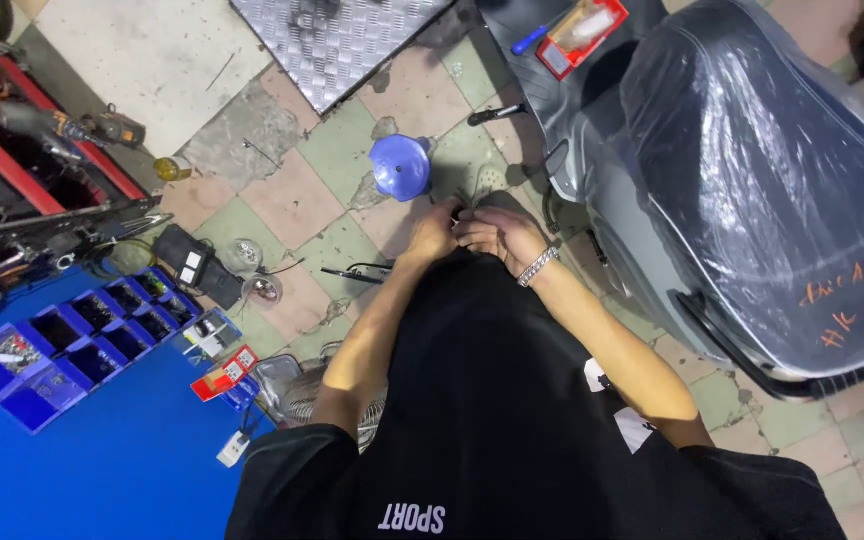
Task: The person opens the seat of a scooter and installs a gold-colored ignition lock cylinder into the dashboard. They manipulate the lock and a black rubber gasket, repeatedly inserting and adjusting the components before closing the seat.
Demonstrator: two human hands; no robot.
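Both hands meet low over the tiled floor (pixel 282 190), just in front of the person's black shirt. The left hand (pixel 434 232) is curled, its fingers bent inward in a narrow grip around a small dark part (pixel 464 203) that pokes out between the two hands; what exactly that part is cannot be told. The right hand (pixel 500 232), with a silver bracelet (pixel 538 267) at the wrist, lies against the left, fingers folded toward the same dark part and touching it, the grip likewise close rather than wide. Just beyond the fingertips a blue funnel (pixel 401 166) sits on the floor, mouth down. To the right stands a grey scooter (pixel 592 150) whose seat is wrapped in clear plastic. To the left, blue parts bins (pixel 72 345) rest on a blue worktop (pixel 102 470), and a black charger (pixel 197 265) lies on the tiles.
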